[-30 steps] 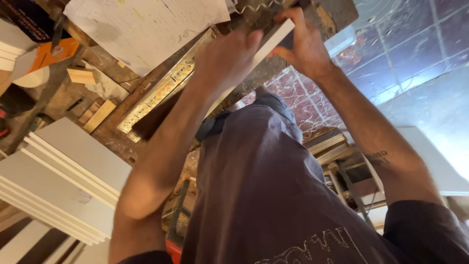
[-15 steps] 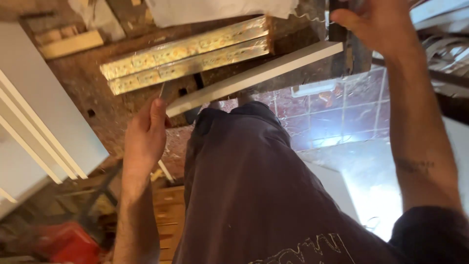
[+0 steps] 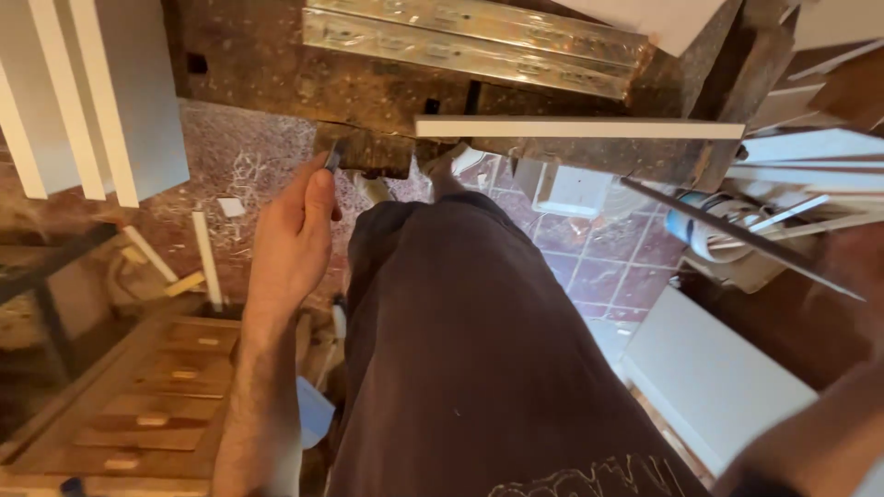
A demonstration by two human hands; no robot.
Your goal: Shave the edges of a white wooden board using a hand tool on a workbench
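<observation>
- The left hand (image 3: 293, 235) is curled tight, and its grip pinches a small dark tool (image 3: 333, 156) between thumb and fingers.
- The tool's tip pokes up and touches the bottom edge of the desk (image 3: 276, 74), by a dark block (image 3: 368, 152) that hangs under it.
- The right hand cannot be seen. Only a blurry bit of the right arm (image 3: 810, 433) shows in the low right corner, so I cannot tell what its grip does.
- A long white strip (image 3: 580, 128) lies flat along the front edge of the desk, to the right of the tool and apart from it.
- Two shiny metal bars (image 3: 479, 41) lie side by side on the desk, behind the strip.
- White boards (image 3: 83, 92) lean in a stack on the left.
- Below is a red tiled floor (image 3: 617, 258) with wood bits and shavings.
- The person's dark pants (image 3: 460, 350) fill the middle.
</observation>
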